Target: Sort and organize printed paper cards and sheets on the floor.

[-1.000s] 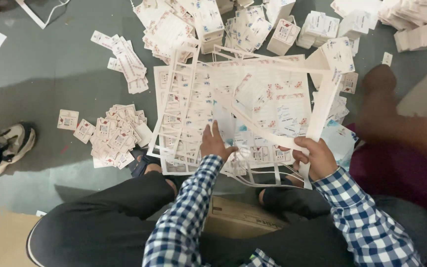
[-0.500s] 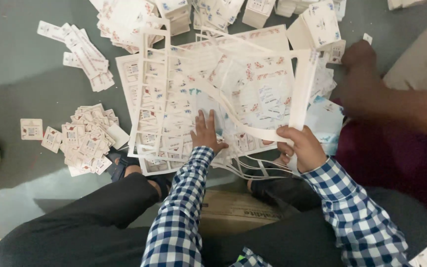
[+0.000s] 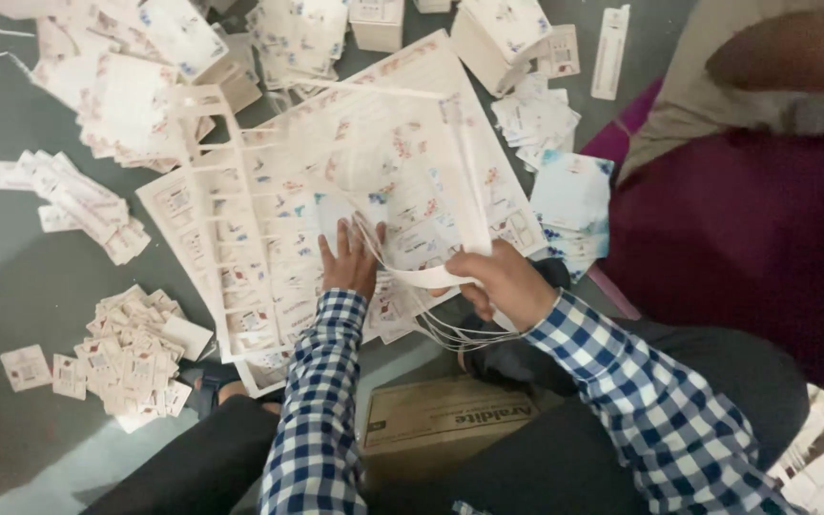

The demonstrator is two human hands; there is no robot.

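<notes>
A large printed card sheet (image 3: 269,238) with rows of small punched labels lies on the grey floor in front of me. My left hand (image 3: 347,257) presses flat on it, fingers spread. My right hand (image 3: 503,281) grips the thin white leftover frame strips (image 3: 431,277) of a sheet, which curl up and away from the stack. Both my sleeves are blue and white check.
Heaps of small loose cards lie at the left (image 3: 131,358) and far left (image 3: 88,205). Stacked bundles (image 3: 374,19) sit at the top. A brown cardboard box (image 3: 450,420) is between my knees. Another person in maroon (image 3: 746,210) sits at the right.
The view has shifted, so the sheets now sit higher and left. My right hand has pulled the frame strips nearer to me; my left hand stays pressed on the sheet.
</notes>
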